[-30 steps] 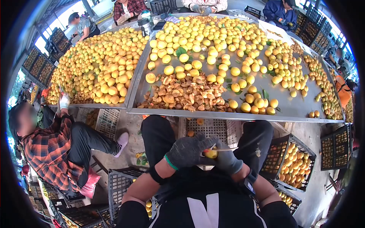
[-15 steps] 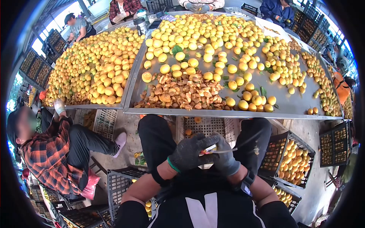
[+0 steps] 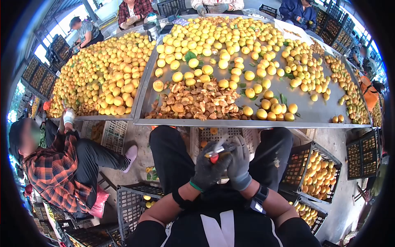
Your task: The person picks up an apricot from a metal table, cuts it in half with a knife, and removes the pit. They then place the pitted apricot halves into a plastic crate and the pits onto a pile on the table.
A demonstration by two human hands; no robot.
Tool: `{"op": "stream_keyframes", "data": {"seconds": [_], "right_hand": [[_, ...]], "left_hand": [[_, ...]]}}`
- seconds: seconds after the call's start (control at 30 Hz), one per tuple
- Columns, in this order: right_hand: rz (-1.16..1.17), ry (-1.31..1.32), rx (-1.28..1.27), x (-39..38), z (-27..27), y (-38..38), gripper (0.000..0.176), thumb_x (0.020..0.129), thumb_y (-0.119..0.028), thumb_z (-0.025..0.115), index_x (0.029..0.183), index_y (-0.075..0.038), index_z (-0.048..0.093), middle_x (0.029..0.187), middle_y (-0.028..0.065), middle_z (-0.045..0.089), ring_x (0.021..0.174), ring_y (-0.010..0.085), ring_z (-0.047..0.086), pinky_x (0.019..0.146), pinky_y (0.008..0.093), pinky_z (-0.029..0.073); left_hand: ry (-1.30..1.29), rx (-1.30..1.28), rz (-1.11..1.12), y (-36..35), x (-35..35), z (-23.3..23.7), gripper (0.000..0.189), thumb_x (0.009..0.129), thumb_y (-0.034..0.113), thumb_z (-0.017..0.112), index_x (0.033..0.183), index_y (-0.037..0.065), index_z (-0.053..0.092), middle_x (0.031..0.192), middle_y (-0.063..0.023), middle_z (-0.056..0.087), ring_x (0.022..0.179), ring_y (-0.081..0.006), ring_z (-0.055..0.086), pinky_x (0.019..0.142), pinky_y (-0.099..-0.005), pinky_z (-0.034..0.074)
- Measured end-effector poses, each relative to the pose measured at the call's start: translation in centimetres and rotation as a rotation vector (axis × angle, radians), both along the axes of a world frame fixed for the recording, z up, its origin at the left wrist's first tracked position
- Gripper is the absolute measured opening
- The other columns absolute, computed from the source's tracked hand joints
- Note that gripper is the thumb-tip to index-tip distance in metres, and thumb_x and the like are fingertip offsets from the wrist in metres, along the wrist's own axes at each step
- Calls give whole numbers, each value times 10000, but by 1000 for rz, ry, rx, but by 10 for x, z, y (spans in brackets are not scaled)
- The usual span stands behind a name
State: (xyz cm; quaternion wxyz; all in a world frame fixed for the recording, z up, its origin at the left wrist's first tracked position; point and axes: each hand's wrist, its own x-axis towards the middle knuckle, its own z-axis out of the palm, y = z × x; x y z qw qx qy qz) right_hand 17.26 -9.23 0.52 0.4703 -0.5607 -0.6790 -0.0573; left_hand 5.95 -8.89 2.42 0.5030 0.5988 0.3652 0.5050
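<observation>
My left hand (image 3: 207, 168), in a dark glove with a green cuff, is closed on a small knife (image 3: 214, 158). Its red part shows at my fingers, and the pale blade, smeared by motion, points up and to the right. Close against it is my right hand (image 3: 240, 168), in a grey glove, its fingers stretched upward beside the blade. I make out no fruit between the hands. Both hands are over my lap, below the metal table's (image 3: 263, 122) near edge. On the table, a heap of split fruit pieces (image 3: 203, 101) lies in front of whole yellow apricot-like fruit (image 3: 193, 43).
A second heap of fruit (image 3: 107, 74) covers the table's left part. Crates of fruit (image 3: 319, 177) stand at my right, a black crate (image 3: 131, 206) at my left. A pale crate (image 3: 220, 138) sits under the table. A person in a plaid shirt (image 3: 55, 168) sits at left; others work across the table.
The knife has swung from pointing right to pointing up. My right hand's fingers have straightened upward. The person at left has shifted a hand slightly at the table edge.
</observation>
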Motion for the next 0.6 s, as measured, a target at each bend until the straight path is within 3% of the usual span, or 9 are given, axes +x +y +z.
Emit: {"op": "stream_keyframes", "data": {"seconds": [0.03, 0.17, 0.27, 0.37, 0.4, 0.47, 0.5, 0.57, 0.6], "right_hand": [[-20, 71, 15, -3, 3, 2, 345, 770, -39, 546, 1106, 32, 514, 965, 184, 542, 818, 351, 564, 706, 405, 466], [207, 422, -168, 0, 26, 3, 104, 846, -5, 460, 900, 53, 527, 852, 184, 528, 746, 318, 546, 617, 381, 448], [273, 530, -118, 0, 19, 14, 128, 880, -12, 411, 823, 48, 509, 828, 177, 524, 728, 308, 538, 625, 358, 440], [269, 474, -178, 5, 20, 16, 136, 878, -27, 414, 878, 54, 523, 843, 181, 533, 721, 318, 533, 631, 353, 438], [180, 733, -341, -1, 17, 15, 166, 881, -102, 493, 947, 41, 543, 891, 186, 553, 784, 332, 558, 692, 368, 459], [288, 470, -289, 21, -1, 18, 215, 853, -142, 560, 980, 32, 550, 921, 187, 560, 829, 337, 566, 735, 378, 464], [383, 205, -228, 26, 4, 21, 285, 826, -182, 627, 1012, 23, 558, 951, 188, 567, 874, 341, 574, 777, 387, 469], [490, 184, -279, 32, 18, 7, 405, 740, -213, 722, 1046, -2, 561, 982, 178, 570, 933, 350, 573, 839, 395, 462], [593, 242, -395, 31, 21, 5, 444, 714, -223, 741, 1053, -3, 557, 986, 175, 571, 933, 352, 572, 837, 396, 462]], "left_hand": [[-274, -344, 12, -3, 3, 0, 252, 876, 184, 629, 1078, 33, 632, 968, -65, 653, 842, -149, 621, 750, -294, 506], [-151, -269, 105, -1, 10, 5, 240, 924, 190, 573, 1083, 17, 621, 979, -36, 640, 872, -96, 600, 751, -250, 504], [-486, -550, 126, 3, 13, 13, 251, 949, 216, 526, 1093, 32, 620, 972, -22, 633, 845, -100, 602, 709, -239, 504], [-518, -694, 130, 8, 11, 13, 288, 911, 266, 587, 1094, 45, 620, 952, -49, 644, 809, -139, 617, 698, -264, 508], [-516, -696, 135, 9, 4, 11, 288, 911, 266, 587, 1094, 45, 620, 952, -49, 644, 809, -139, 617, 698, -264, 508], [317, -321, -56, 15, -20, 11, 417, 816, 363, 684, 1122, 89, 613, 935, -87, 641, 782, -225, 631, 697, -326, 520], [320, -318, -62, 20, -23, 17, 417, 816, 363, 684, 1122, 89, 613, 935, -87, 641, 782, -225, 631, 697, -326, 520], [604, 435, -39, 26, -27, 30, 569, 696, 449, 746, 1157, 147, 602, 947, -111, 621, 787, -303, 624, 695, -387, 519], [652, 461, -70, 27, -31, 28, 642, 636, 480, 763, 1183, 191, 593, 975, -94, 614, 800, -312, 623, 684, -392, 519]]}}
